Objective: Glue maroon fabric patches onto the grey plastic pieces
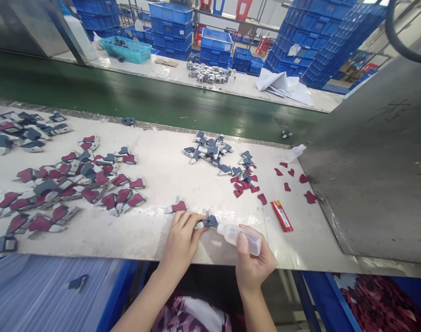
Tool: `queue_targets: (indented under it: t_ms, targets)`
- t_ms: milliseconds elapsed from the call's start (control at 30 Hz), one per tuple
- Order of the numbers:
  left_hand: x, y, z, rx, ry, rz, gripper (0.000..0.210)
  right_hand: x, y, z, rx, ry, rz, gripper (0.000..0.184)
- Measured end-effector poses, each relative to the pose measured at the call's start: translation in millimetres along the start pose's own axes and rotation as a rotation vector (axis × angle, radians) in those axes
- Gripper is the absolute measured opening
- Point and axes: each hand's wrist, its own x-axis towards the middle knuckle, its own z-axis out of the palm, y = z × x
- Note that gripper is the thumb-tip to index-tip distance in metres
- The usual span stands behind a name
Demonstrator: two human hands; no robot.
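Between the fingertips of my left hand is a small grey-and-white plastic part, held just above the white worktop. My right hand grips a translucent squeeze bottle, tilted so its tip meets or nearly meets the part; I cannot tell whether they touch. Close beyond my left hand lies a part with a maroon face. Farther back sit a pile of grey-and-white parts and several loose maroon pieces. A red lighter rests to the right of the bottle.
Many maroon-faced parts cover the left of the worktop. Behind runs a green belt, with a turquoise basket on the far ledge. A metal panel bounds the right. Below right, a blue bin holds maroon pieces.
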Motion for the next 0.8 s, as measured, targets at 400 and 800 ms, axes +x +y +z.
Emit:
queue_targets:
  t_ms: [400,800]
  targets:
    - [0.7,2.5,-1.2,-0.015,-0.006,-0.013,0.014,3.0,-5.2,5.5,0.028,-0.080,0.023,0.023]
    - [0.8,1.5,-0.9,-0.025,0.002,-0.009,0.014,4.7,-8.2,5.7,0.036,-0.099,0.018,0.022]
